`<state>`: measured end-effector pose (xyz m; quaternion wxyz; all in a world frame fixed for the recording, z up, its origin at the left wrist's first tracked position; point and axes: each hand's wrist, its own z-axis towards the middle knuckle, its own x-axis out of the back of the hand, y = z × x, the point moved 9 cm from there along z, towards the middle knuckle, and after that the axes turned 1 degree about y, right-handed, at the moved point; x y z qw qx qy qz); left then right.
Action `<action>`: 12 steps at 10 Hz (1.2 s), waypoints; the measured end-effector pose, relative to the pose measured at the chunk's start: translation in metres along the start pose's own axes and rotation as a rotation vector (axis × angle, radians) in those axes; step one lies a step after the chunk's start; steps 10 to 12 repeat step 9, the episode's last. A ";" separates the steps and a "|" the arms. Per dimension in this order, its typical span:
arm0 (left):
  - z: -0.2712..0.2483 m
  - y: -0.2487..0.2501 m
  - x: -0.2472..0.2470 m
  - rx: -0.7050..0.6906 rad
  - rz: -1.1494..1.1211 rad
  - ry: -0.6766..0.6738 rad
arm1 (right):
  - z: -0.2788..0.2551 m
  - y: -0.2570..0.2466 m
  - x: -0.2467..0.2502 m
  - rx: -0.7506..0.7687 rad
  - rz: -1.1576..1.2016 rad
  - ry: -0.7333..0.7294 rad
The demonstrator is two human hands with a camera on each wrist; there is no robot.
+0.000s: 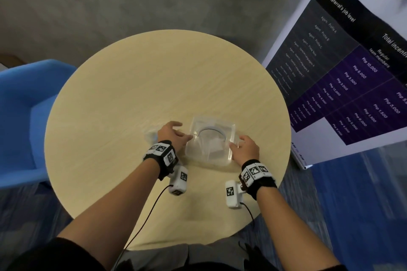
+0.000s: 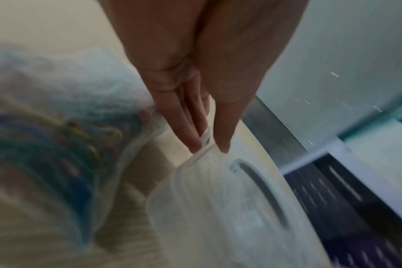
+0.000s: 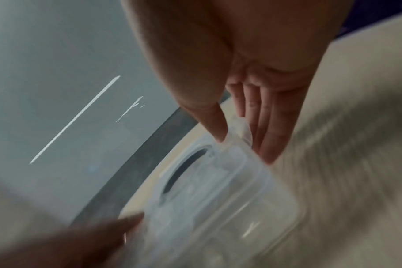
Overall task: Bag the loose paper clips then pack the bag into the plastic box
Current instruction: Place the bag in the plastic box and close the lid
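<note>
Plastic box (image 1: 210,143) sits lidded on our round table (image 1: 132,86), and we've got a grip on both ends: left hand (image 1: 174,134) pinching one lid edge, right hand (image 1: 246,147) pinching the opposite edge. Bag (image 2: 57,145) of coloured clips lies just left of it, pretty blurry.

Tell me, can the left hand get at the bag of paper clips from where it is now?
Probably yes. The bag of paper clips lies on the table right beside the left hand, nothing between them. But that hand's fingers now pinch the plastic box rim, so it must let go first.
</note>
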<state>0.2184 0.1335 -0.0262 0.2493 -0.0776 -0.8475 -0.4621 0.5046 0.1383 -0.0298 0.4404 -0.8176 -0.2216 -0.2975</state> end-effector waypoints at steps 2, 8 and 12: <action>-0.004 -0.008 -0.004 0.070 0.001 0.033 | 0.018 0.000 0.003 -0.043 0.133 0.016; -0.016 0.009 -0.006 -0.059 0.134 0.058 | 0.007 -0.033 0.011 0.296 -0.218 0.187; -0.017 0.008 -0.008 -0.105 0.203 -0.019 | 0.021 -0.051 0.019 0.202 -0.467 -0.035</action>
